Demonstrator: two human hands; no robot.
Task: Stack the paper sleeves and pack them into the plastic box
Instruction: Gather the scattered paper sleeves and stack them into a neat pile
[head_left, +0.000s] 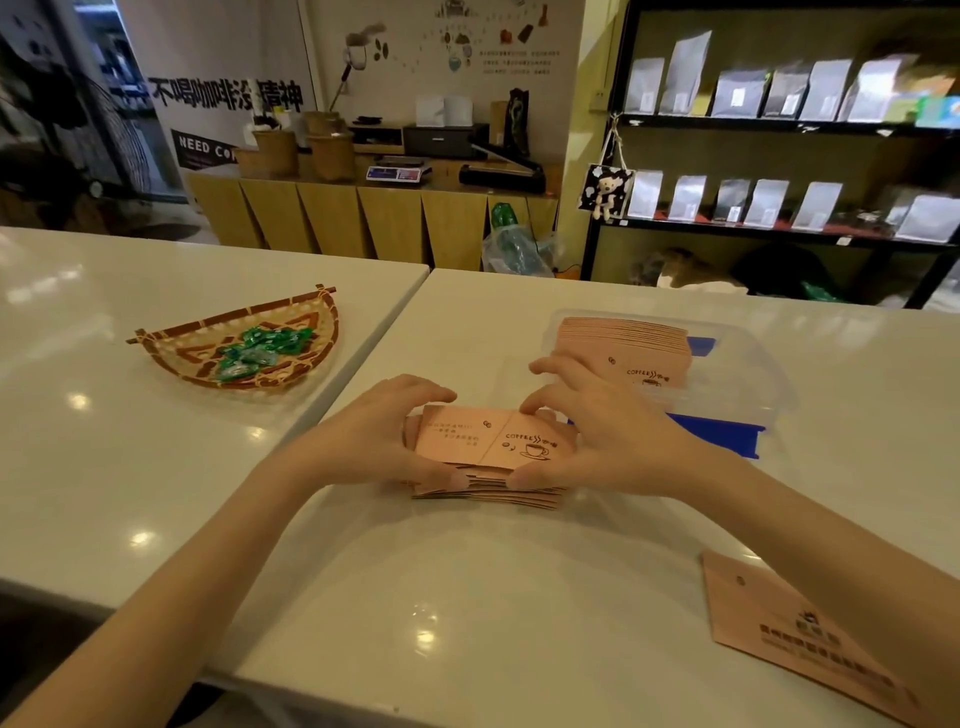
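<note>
A stack of flat pink paper sleeves (485, 441) printed with a coffee cup lies on the white table in the middle. My left hand (384, 436) grips its left end and my right hand (597, 431) grips its right end, fingers over the far edge and thumbs on the near edge. Behind my right hand stands the clear plastic box (748, 374) with blue clips, holding another pile of pink sleeves (623, 343). One loose pink sleeve (779, 629) lies at the near right, partly under my right forearm.
A woven bamboo tray (171, 348) with green wrapped candies sits on the left table. A seam (384, 332) splits the two white tables. Beyond the tables are a wooden counter (363, 213) and dark shelves (779, 124) of bags.
</note>
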